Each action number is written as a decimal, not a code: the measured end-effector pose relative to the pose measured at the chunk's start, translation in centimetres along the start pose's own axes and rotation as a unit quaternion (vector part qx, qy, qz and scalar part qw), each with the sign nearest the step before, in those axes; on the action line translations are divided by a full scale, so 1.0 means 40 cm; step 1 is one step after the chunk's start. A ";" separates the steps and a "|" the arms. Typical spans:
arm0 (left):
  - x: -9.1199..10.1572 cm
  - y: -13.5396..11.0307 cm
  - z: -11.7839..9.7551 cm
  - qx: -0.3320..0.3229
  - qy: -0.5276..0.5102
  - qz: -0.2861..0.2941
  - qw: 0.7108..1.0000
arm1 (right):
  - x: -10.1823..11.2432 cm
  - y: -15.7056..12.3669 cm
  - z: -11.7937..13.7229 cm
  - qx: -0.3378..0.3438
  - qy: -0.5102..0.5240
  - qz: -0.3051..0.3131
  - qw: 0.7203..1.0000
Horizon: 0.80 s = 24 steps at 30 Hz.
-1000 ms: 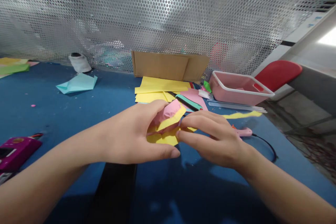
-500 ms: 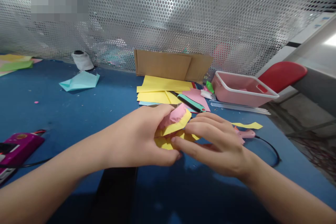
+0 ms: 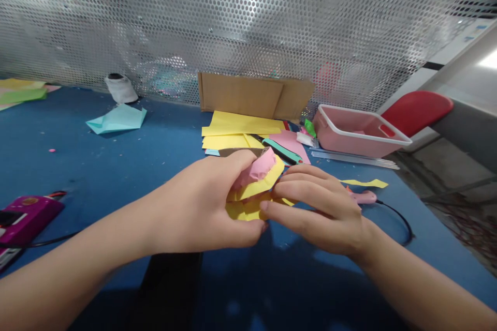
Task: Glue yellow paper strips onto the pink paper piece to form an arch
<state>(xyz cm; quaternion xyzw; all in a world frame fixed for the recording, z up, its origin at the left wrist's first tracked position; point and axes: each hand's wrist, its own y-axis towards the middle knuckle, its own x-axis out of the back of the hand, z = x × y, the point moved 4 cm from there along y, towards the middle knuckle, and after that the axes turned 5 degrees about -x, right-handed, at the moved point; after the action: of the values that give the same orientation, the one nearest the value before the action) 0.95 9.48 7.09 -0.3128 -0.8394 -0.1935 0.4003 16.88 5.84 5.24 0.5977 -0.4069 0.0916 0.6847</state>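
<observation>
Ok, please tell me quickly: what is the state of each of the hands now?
Left hand: closed around the pink-and-yellow paper, holding it.
Right hand: touching the same paper; whether it grips cannot be told.

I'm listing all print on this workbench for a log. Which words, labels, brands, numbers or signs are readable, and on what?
No text is readable in this view.
Purple box: gold and white patches, possibly labels; too blurred to read.
White panel, upper right: blue marks too small to tell if they are writing.
Cutter, cardboard and pink-and-yellow paper: no lettering that I can make out.
</observation>
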 end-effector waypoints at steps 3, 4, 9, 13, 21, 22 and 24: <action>0.001 -0.001 0.000 0.014 0.028 0.005 1.000 | -0.003 -0.005 -0.008 -0.023 0.010 0.020 0.999; 0.001 -0.002 0.001 0.015 0.033 0.007 0.999 | -0.004 -0.007 -0.010 -0.026 0.009 0.024 0.999; -0.003 -0.001 0.007 0.010 0.042 -0.008 0.999 | -0.001 -0.010 -0.010 -0.018 0.003 0.022 1.000; -0.007 0.003 0.011 0.009 0.037 -0.034 0.999 | 0.001 -0.011 -0.016 -0.022 -0.009 0.027 0.999; -0.006 0.007 0.023 0.029 0.081 -0.045 0.995 | -0.023 -0.033 -0.076 -0.066 -0.061 0.079 0.993; -0.003 0.007 0.026 0.036 0.084 -0.044 0.995 | -0.022 -0.046 -0.097 -0.084 -0.079 0.092 0.989; 0.004 0.009 0.031 0.052 0.082 -0.039 0.995 | -0.006 -0.084 -0.143 -0.125 -0.109 0.124 0.978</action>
<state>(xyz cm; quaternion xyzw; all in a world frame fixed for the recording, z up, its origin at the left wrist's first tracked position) 0.43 10.52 6.50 -0.2415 -0.8242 -0.1902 0.4755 21.32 10.14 2.84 0.4589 -0.5587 0.0587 0.6883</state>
